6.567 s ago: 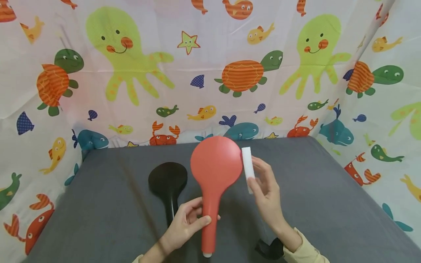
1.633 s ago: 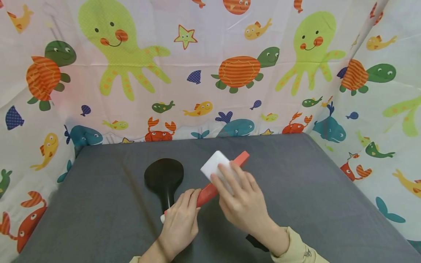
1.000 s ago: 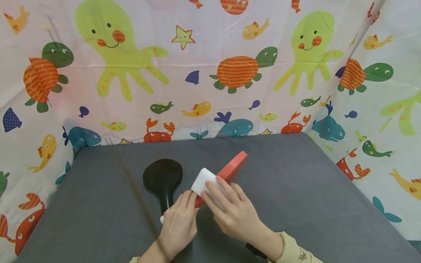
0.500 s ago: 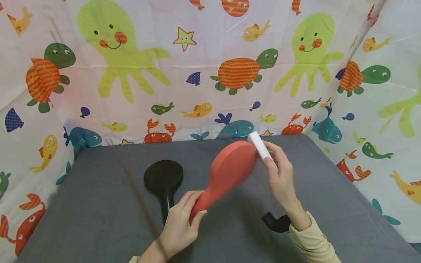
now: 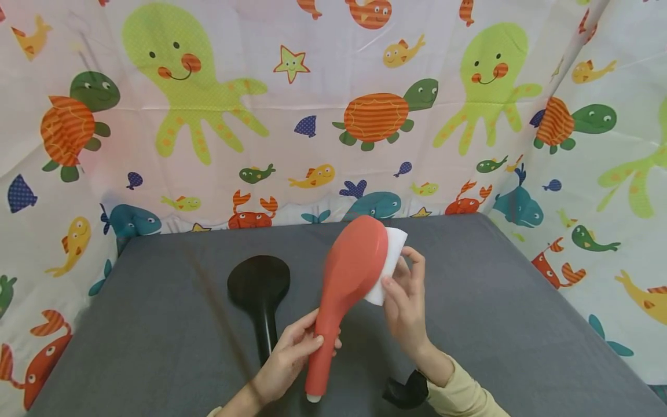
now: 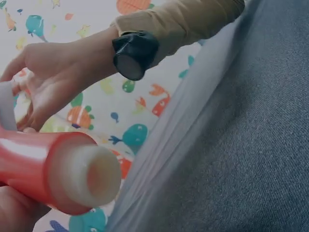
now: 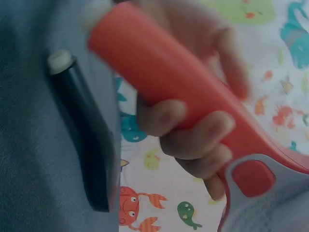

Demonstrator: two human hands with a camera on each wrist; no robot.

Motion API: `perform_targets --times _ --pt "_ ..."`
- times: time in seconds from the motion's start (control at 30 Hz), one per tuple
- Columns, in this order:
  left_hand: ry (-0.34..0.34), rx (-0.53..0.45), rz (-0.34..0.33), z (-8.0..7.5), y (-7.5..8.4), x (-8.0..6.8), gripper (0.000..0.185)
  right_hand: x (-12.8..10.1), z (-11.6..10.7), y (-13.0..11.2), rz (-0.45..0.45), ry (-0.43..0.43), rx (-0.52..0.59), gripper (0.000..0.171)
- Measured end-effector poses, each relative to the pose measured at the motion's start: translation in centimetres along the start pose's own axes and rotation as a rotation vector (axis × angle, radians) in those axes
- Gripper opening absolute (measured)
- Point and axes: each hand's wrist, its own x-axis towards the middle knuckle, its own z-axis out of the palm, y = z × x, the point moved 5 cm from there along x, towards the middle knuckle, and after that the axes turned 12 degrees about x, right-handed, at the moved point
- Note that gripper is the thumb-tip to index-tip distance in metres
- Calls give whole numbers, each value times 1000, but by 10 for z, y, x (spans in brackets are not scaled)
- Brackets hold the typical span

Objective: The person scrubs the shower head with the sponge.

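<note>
1 red paddle (image 5: 350, 272), 1 black paddle (image 5: 259, 288), 1 sponge (image 5: 388, 262).

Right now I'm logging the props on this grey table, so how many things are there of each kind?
Shower heads: 2, one red held up in the left hand, one black lying flat.
Sponges: 1, white, in the right hand.
Total: 3.

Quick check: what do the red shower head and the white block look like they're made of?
Red shower head: seemingly smooth moulded plastic, semi-gloss, with a highlight along its handle in the left wrist view. White block: probably foam sponge, matte with crisp edges, pinched by the right hand; its texture is too fine to confirm.
</note>
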Motion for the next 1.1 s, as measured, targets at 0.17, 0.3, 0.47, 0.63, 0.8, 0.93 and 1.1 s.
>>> perform_targets --times 0.17,0.3,0.47,0.63,0.8,0.93,1.1 --pt "13 -20 -66 3 -6 0 25 -6 11 5 -162 -105 -284 43" --pt "-11 -56 -70 5 -10 -1 31 -9 19 11 -260 -203 -539 39" --pt "-25 -91 -59 6 -15 0 37 -13 32 19 -346 -439 -822 28" --pt "-53 -74 -127 8 -24 -1 39 -1 15 26 -229 -432 -950 32" --pt "-83 -63 -124 10 -26 -1 40 11 -13 31 -79 -306 -1037 42" --pt "-77 -64 -119 10 -25 0 39 13 -24 30 -71 -245 -1157 42" --pt "-35 -68 -140 8 -23 1 38 6 -31 26 -51 -177 -1254 41"
